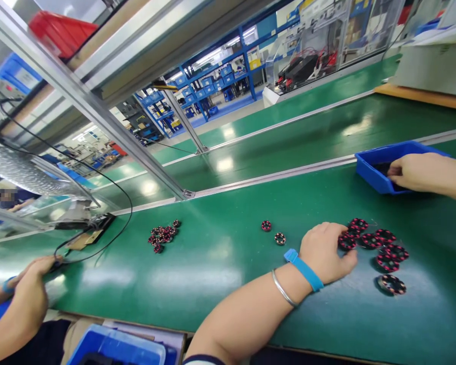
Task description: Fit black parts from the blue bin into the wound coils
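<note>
Head view: the left hand (pixel 327 252) rests on the green table (pixel 220 263), fingers curled onto one ring (pixel 346 242) at the nine o'clock edge of a cluster of black-and-red rings (pixel 380 248). At two o'clock, the right hand (pixel 418 172) reaches into a blue bin (pixel 368 170); its fingers are hidden. A co-worker's hands (pixel 30 289) sit at far left.
</note>
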{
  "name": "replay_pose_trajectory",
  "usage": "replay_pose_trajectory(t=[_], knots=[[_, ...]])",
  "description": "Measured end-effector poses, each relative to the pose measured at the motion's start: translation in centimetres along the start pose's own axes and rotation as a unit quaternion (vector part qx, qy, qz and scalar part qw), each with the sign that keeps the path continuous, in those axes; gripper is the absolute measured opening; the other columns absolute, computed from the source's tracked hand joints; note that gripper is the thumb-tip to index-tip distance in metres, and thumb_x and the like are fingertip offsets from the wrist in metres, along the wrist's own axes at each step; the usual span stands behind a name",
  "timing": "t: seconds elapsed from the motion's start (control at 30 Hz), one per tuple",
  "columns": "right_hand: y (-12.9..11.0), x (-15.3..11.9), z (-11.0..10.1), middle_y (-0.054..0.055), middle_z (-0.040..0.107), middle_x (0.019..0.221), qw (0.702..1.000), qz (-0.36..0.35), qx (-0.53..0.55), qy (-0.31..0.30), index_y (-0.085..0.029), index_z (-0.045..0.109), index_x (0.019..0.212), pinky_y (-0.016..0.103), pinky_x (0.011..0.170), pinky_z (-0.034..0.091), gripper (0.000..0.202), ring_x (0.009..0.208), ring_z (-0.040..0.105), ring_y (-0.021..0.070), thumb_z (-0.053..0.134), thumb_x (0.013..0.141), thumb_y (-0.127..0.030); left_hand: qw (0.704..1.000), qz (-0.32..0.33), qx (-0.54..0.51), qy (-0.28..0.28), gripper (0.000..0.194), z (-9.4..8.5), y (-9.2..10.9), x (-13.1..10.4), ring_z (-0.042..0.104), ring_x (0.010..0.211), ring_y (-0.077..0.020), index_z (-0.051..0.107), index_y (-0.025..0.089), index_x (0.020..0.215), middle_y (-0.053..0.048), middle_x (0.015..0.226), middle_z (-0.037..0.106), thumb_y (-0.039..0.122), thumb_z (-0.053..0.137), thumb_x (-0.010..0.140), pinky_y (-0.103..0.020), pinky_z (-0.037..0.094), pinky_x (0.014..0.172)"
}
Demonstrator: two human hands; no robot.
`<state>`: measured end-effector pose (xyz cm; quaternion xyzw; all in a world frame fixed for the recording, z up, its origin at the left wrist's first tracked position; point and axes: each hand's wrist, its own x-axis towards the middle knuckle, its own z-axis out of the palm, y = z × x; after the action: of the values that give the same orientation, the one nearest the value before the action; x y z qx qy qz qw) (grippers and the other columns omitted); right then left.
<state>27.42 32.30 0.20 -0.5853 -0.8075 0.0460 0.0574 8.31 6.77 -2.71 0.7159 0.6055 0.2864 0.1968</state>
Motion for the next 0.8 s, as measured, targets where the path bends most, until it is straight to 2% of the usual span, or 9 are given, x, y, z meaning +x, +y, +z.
replay_pose_trajectory(t=[0.1, 0.23, 0.4, 0.53, 0.63, 0.67, 0.7, 0.73, 0.8], knots=[[0.0, -0.5, -0.6, 0.006, 0.067, 0.066, 1.000, 0.011, -0.002, -0.029, -0.023, 0.069, 0.061, 0.033, 0.060, 0.040, 0.014, 0.054, 0.050, 0.0181, 0.067, 0.075, -0.022, 0.999, -0.027, -0.029, 0.033, 0.046, -0.4, -0.3, -0.9, 0.068, 0.093, -0.0266, 0.063, 0.013, 0.118, -0.010, 0.103, 0.072, 0.022, 0.074, 0.075, -0.045, 0.059, 0.091], [-0.2, -1.4, -1.0, 0.006, 0.066, 0.068, 0.999, 0.035, 0.017, -0.024, -0.020, 0.069, 0.066, 0.032, 0.063, 0.039, 0.014, 0.059, 0.049, 0.0176, 0.074, 0.078, -0.026, 0.994, -0.036, -0.068, 0.083, 0.043, -1.4, -1.3, -3.0, 0.066, 0.087, -0.0227, 0.062, 0.015, 0.111, -0.006, 0.096, 0.070, 0.018, 0.074, 0.071, -0.041, 0.057, 0.087], [-0.9, -2.3, -1.9, 0.007, 0.064, 0.068, 0.993, 0.083, 0.070, 0.038, -0.017, 0.066, 0.067, 0.035, 0.065, 0.037, 0.019, 0.061, 0.046, 0.0172, 0.076, 0.081, -0.026, 0.997, -0.031, -0.014, 0.069, 0.021, -3.3, -2.0, -5.4, 0.061, 0.079, -0.0195, 0.061, 0.018, 0.088, -0.004, 0.085, 0.065, 0.027, 0.075, 0.074, -0.035, 0.054, 0.076], [-2.6, -4.1, -4.0, 0.010, 0.066, 0.079, 0.978, 0.094, 0.148, 0.113, -0.015, 0.063, 0.072, 0.035, 0.072, 0.039, 0.022, 0.074, 0.056, 0.0167, 0.068, 0.087, -0.029, 0.998, -0.002, 0.004, 0.058, 0.030, -4.3, -2.0, -6.3, 0.060, 0.081, -0.0187, 0.061, 0.019, 0.097, -0.005, 0.094, 0.065, 0.026, 0.074, 0.071, -0.032, 0.053, 0.074], [-6.4, -8.1, -5.0, 0.007, 0.064, 0.074, 0.926, 0.085, 0.339, 0.141, -0.018, 0.059, 0.080, 0.032, 0.067, 0.045, 0.030, 0.067, 0.057, 0.0146, 0.064, 0.089, -0.046, 0.997, 0.008, -0.030, 0.065, 0.020, -4.6, -2.0, -7.0, 0.059, 0.076, -0.0162, 0.061, 0.019, 0.094, -0.003, 0.087, 0.064, 0.019, 0.068, 0.075, -0.028, 0.052, 0.071], [-8.2, -9.9, -4.9, 0.005, 0.062, 0.067, 0.865, 0.070, 0.483, 0.118, -0.020, 0.058, 0.077, 0.032, 0.062, 0.046, 0.036, 0.062, 0.057, 0.0152, 0.070, 0.082, -0.054, 0.996, 0.001, -0.047, 0.073, 0.017, -4.7, -2.1, -7.3, 0.058, 0.074, -0.0150, 0.061, 0.019, 0.092, -0.002, 0.084, 0.063, 0.018, 0.067, 0.076, -0.027, 0.051, 0.070], [-10.2, -11.9, -4.5, 0.002, 0.061, 0.063, 0.831, 0.035, 0.551, 0.073, -0.022, 0.057, 0.074, 0.032, 0.060, 0.048, 0.046, 0.059, 0.057, 0.0159, 0.073, 0.073, -0.066, 0.994, -0.007, -0.065, 0.085, 0.016, -4.8, -2.1, -7.6, 0.058, 0.071, -0.0139, 0.061, 0.018, 0.090, -0.001, 0.082, 0.063, 0.018, 0.068, 0.076, -0.026, 0.050, 0.068], [-12.2, -13.8, -4.0, 0.002, 0.062, 0.059, 0.821, 0.007, 0.570, 0.031, -0.023, 0.058, 0.070, 0.032, 0.056, 0.049, 0.054, 0.056, 0.058, 0.0167, 0.075, 0.065, -0.074, 0.992, -0.015, -0.082, 0.098, 0.016, -5.0, -2.2, -8.0, 0.057, 0.070, -0.0130, 0.061, 0.018, 0.090, -0.001, 0.081, 0.062, 0.018, 0.068, 0.076, -0.025, 0.050, 0.067], [-15.7, -17.0, -2.4, 0.002, 0.061, 0.054, 0.801, -0.031, 0.597, -0.045, -0.022, 0.061, 0.063, 0.030, 0.050, 0.048, 0.061, 0.050, 0.057, 0.0160, 0.076, 0.058, -0.081, 0.986, -0.028, -0.113, 0.119, 0.016, -5.2, -2.2, -8.5, 0.057, 0.067, -0.0117, 0.060, 0.017, 0.089, 0.000, 0.078, 0.062, 0.017, 0.069, 0.076, -0.023, 0.049, 0.066]])
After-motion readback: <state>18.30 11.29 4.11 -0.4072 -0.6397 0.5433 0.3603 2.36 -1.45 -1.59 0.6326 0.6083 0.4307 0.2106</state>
